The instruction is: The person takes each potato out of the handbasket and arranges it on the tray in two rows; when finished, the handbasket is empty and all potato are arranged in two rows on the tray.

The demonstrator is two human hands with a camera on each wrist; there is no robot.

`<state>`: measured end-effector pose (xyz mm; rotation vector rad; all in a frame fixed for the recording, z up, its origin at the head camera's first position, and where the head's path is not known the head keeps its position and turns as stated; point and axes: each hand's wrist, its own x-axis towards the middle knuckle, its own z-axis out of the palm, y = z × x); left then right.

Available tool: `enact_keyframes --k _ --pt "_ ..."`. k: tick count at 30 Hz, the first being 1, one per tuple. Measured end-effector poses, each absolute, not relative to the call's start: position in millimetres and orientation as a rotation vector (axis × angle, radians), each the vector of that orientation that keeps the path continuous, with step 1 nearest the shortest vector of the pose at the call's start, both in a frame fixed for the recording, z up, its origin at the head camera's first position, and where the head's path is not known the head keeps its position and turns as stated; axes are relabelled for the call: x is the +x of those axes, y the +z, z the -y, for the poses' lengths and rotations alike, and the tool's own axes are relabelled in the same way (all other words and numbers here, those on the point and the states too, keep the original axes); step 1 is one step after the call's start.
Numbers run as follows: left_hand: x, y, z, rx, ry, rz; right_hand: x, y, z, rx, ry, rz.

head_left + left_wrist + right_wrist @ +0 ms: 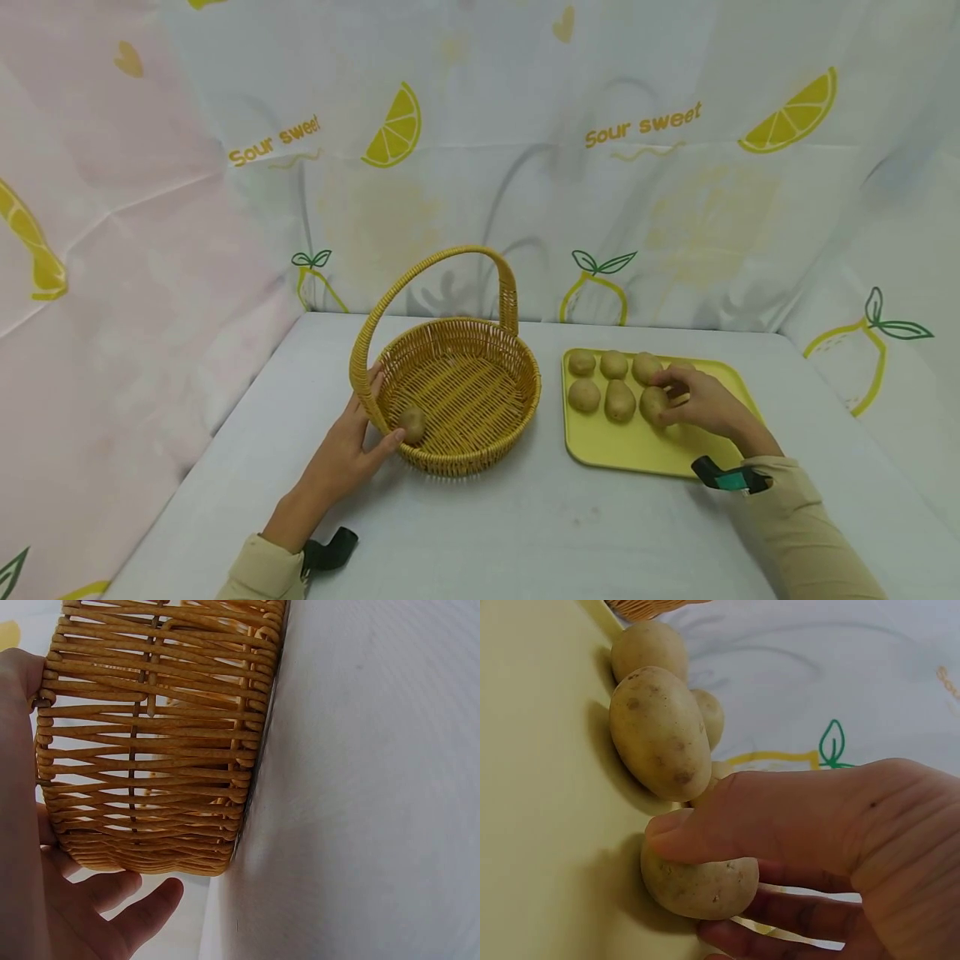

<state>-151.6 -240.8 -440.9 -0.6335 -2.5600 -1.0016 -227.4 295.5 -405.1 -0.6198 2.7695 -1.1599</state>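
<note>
A yellow woven basket (457,467) with a tall arched handle stands on the table, and a single potato (412,424) lies inside by its near left wall. My left hand (348,458) holds the basket's left side, thumb over the rim and fingers around the outside; the left wrist view shows the fingers (146,915) curved past the weave. At the right, several potatoes (619,402) sit in two rows on a yellow tray (622,450). My right hand (701,404) grips a potato (697,889) in the near row between thumb and fingers, with the potato still against the tray.
The white table (525,533) runs back to a hanging lemon-print cloth (480,192), which also rises along both sides. A gap of bare tabletop separates basket and tray. The basket's handle (420,271) arches above its opening.
</note>
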Motion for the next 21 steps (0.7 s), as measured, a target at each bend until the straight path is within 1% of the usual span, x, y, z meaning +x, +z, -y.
enact_keyframes --k 7,13,16,21 --pt "-153 -442 242 -0.664 -1.002 2.535 -226 -398 -301 -0.723 -1.125 -2.754" --pt "-154 -441 242 -0.658 -1.005 2.540 -223 -378 -296 -0.695 -1.045 -2.846" --pt "-153 -442 242 -0.654 -1.006 2.549 -224 -369 -281 -0.733 -1.126 -2.809" --pt "-153 -442 242 -0.653 -1.001 2.542 -231 -353 -241 -0.855 -1.281 -2.688"
